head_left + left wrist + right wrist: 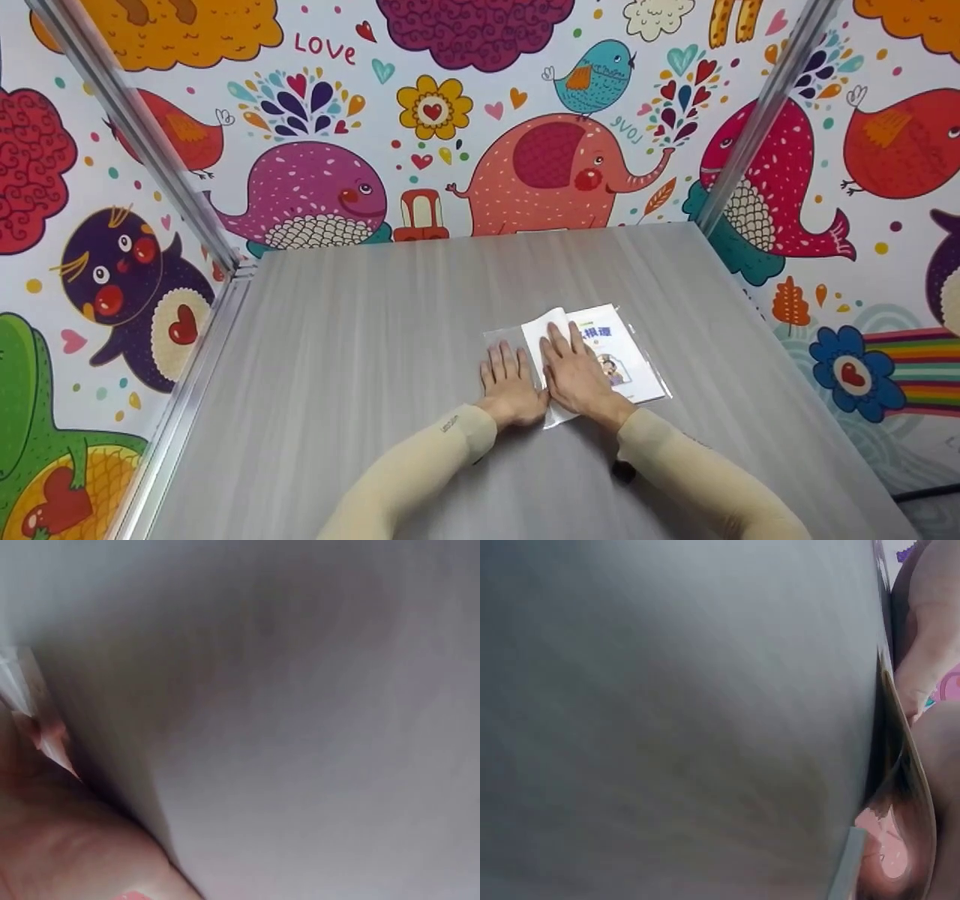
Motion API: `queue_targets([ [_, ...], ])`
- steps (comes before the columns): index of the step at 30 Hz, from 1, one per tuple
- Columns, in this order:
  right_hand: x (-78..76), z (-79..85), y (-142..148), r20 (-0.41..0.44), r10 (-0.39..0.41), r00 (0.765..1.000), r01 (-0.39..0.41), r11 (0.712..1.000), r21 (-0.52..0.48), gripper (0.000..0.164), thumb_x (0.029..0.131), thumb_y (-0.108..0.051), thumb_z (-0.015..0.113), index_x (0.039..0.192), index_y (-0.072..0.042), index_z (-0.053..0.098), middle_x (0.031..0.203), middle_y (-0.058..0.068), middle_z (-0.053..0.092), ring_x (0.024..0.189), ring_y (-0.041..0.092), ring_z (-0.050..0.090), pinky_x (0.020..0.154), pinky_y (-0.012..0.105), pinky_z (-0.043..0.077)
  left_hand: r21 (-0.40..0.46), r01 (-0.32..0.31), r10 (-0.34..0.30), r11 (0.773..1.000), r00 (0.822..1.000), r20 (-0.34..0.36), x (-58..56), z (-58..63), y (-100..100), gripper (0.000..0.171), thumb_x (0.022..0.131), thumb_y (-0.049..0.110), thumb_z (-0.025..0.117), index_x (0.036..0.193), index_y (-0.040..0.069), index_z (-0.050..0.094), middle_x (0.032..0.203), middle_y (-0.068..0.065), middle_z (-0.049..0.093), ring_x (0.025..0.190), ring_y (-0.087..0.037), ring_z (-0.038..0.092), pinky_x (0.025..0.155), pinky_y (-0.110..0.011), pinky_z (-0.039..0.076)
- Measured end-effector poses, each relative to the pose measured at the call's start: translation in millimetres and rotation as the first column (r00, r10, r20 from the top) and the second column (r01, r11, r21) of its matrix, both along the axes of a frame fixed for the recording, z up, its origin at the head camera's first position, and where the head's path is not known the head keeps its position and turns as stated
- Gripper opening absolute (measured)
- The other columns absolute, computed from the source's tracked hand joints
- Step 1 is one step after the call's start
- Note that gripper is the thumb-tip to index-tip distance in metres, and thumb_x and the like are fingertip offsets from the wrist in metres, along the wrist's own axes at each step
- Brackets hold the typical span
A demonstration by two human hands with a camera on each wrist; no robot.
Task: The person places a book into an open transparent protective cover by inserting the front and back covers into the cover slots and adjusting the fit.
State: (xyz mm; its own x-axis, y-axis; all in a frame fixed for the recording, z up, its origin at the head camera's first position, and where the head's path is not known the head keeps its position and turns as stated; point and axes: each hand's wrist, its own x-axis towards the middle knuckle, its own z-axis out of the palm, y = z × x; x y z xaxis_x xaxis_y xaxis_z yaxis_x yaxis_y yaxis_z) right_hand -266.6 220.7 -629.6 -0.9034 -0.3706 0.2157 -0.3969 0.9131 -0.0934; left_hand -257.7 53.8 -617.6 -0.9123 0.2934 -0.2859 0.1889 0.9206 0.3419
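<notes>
A thin white book (637, 364) with blue title characters and a small cartoon picture lies on the table, partly under my right hand (579, 379). That hand presses flat on its cover near the left edge, fingers extended. Part of the cover's upper left looks raised in a curl. Clear plastic film (504, 335) sticks out past the book's edges. My left hand (514, 386) rests on the film at the left, fingers straight, its thumb close to the right hand. In the left wrist view, part of a hand (67, 847) touches the surface. A bent sheet edge (924, 802) shows in the right wrist view.
The grey wood-grain table (345, 360) spreads around the book. Metal frame posts (150, 135) stand at its back corners, before walls printed with cartoon animals. A small dark object (623, 472) shows beneath the right wrist.
</notes>
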Motion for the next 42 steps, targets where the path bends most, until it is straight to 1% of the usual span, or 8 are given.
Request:
queue_targets([
  [4, -1.7, 0.6, 1.9, -0.050, 0.088, 0.995, -0.089, 0.996, -0.015, 0.054, 0.106, -0.017, 0.059, 0.155, 0.007, 0.059, 0.170, 0.035, 0.048, 0.155, 0.069, 0.042, 0.111, 0.071, 0.057, 0.004, -0.011, 0.011, 1.000, 1.000, -0.001, -0.4, -1.5, -0.2, 0.089, 0.114, 0.057, 0.038, 0.180, 0.002, 0.013, 0.188, -0.030, -0.005, 0.177, -0.050, -0.007, 0.143, -0.068, 0.004],
  [8, -16.9, -20.8, 18.9, -0.089, 0.182, 0.979, -0.197, 0.954, -0.227, 0.063, 0.101, -0.014, 0.059, 0.159, 0.009, 0.053, 0.170, 0.040, 0.044, 0.152, 0.072, 0.042, 0.120, 0.072, 0.051, 0.015, -0.012, 0.012, 1.000, 1.000, 0.015, 2.7, 6.6, -1.9, 0.091, 0.115, 0.059, 0.038, 0.180, 0.002, 0.011, 0.188, -0.030, -0.006, 0.177, -0.050, -0.007, 0.143, -0.067, 0.003],
  [15, -33.3, -54.6, 49.4, -0.063, 0.132, 0.989, -0.145, 0.931, -0.335, 0.075, 0.105, -0.020, 0.061, 0.172, 0.001, 0.036, 0.179, 0.033, 0.035, 0.158, 0.055, 0.048, 0.127, 0.060, 0.049, 0.027, -0.005, 0.004, 1.000, 1.000, 0.018, 2.4, 11.1, -1.9, 0.097, 0.112, 0.063, 0.046, 0.180, 0.002, 0.012, 0.188, -0.030, -0.004, 0.177, -0.049, -0.006, 0.144, -0.067, 0.005],
  [18, -18.5, -37.6, 38.4, -0.099, 0.148, 0.984, -0.174, 0.917, -0.359, 0.072, 0.102, -0.014, 0.062, 0.166, 0.012, 0.040, 0.173, 0.041, 0.036, 0.154, 0.063, 0.048, 0.122, 0.069, 0.049, 0.044, -0.007, 0.006, 0.999, 1.000, 0.017, -0.7, 0.9, -0.1, 0.097, 0.113, 0.062, 0.044, 0.180, 0.001, 0.008, 0.188, -0.029, -0.008, 0.177, -0.049, -0.009, 0.143, -0.068, 0.002],
  [22, 2.7, -8.7, 15.5, -0.131, 0.125, 0.983, -0.156, 0.952, -0.265, 0.066, 0.102, -0.010, 0.059, 0.157, 0.023, 0.043, 0.164, 0.050, 0.040, 0.147, 0.071, 0.048, 0.115, 0.078, 0.050, 0.053, -0.005, 0.006, 0.999, 1.000, -0.009, -4.3, -13.5, 1.6, 0.094, 0.114, 0.059, 0.039, 0.179, 0.000, 0.005, 0.189, -0.028, -0.009, 0.178, -0.046, -0.010, 0.143, -0.068, 0.001],
  [28, 13.1, 9.4, 6.7, -0.069, 0.112, 0.991, -0.124, 0.971, -0.206, 0.061, 0.105, -0.006, 0.058, 0.155, 0.026, 0.044, 0.165, 0.051, 0.040, 0.152, 0.068, 0.047, 0.120, 0.073, 0.049, 0.056, 0.003, 0.000, 0.998, 0.999, -0.046, -1.5, -15.2, -1.0, 0.092, 0.115, 0.058, 0.039, 0.180, 0.001, 0.007, 0.189, -0.026, -0.005, 0.178, -0.045, -0.006, 0.142, -0.069, 0.003],
  [36, 11.8, -0.6, 15.2, -0.033, 0.154, 0.987, -0.158, 0.964, -0.215, 0.063, 0.105, -0.007, 0.056, 0.157, 0.025, 0.042, 0.167, 0.051, 0.036, 0.154, 0.069, 0.044, 0.124, 0.073, 0.045, 0.058, 0.018, -0.016, 0.998, 0.999, -0.045, 5.3, -6.4, -4.6, 0.091, 0.116, 0.062, 0.036, 0.180, 0.004, 0.010, 0.190, -0.024, -0.003, 0.179, -0.044, -0.004, 0.143, -0.068, 0.005],
  [42, 9.4, -2.4, 4.1, 0.098, 0.110, 0.989, -0.080, 0.958, -0.274, 0.075, 0.112, -0.031, 0.054, 0.164, 0.019, 0.036, 0.177, 0.044, 0.026, 0.164, 0.067, 0.029, 0.132, 0.076, 0.033, 0.029, 0.040, -0.039, 0.999, 0.999, -0.027, -1.4, -11.9, -2.3, 0.085, 0.115, 0.050, 0.036, 0.181, 0.006, 0.004, 0.190, -0.021, -0.009, 0.179, -0.042, -0.009, 0.143, -0.068, 0.002],
])
